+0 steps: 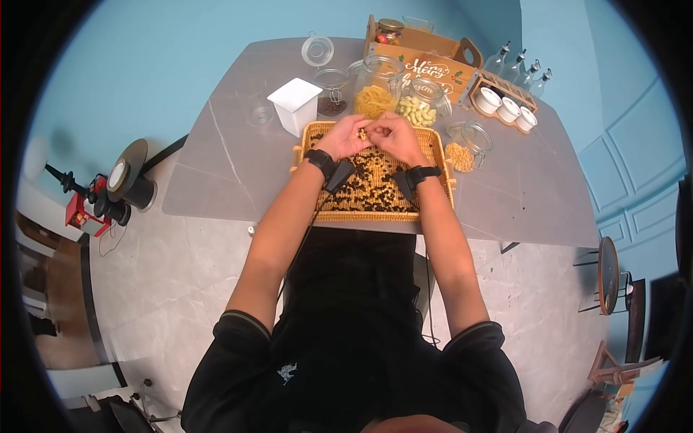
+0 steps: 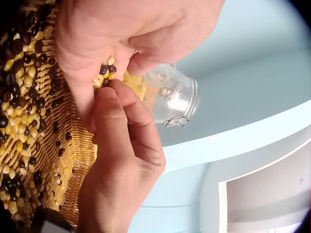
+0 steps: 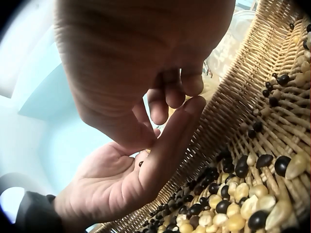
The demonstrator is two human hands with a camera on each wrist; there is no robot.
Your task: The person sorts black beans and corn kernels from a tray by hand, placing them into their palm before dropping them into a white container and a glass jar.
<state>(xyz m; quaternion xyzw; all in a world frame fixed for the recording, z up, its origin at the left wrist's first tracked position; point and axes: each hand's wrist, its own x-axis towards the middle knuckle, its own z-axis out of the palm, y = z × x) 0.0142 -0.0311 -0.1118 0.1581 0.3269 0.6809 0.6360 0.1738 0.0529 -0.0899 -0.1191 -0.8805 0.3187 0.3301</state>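
Left hand (image 1: 345, 138): palm upward and cupped, fingers loosely extended beneath the other hand's fingertips; bears a small palmful of yellow corn kernels (image 2: 111, 60) and dark beans (image 2: 103, 69).

Right hand (image 1: 398, 137): thumb and forefinger brought together over that palm, remaining fingers bent. Whether a piece sits between the tips cannot be told.

Wicker tray (image 1: 368, 216): below both sets of fingers, strewn with a loose mix (image 3: 233, 206) of the same two kinds. Hands over its far part.

Pasta jar (image 1: 375, 101): glass, just beyond the fingertips. Kernel jar (image 1: 460, 155): glass, to the right of the right fingers, outside the tray.

Hazards, by judgement:
1. Spill. A tilt of the cupped palm, or a gap opening between its fingers, could let rounded pieces roll back into the loose mix.
2. Stray piece. With the fingers near the far rim, a dropped one might bounce over it onto the table (image 1: 209, 166).
3. Mis-pick. The fingertips crowd and partly cover the palmful; a neighbour of the other colour could be caught or flicked out.
4. Slip. Small, smooth pieces offer little to pinch.
5. Knock. A forward push of the knuckles could reach the pasta jar.
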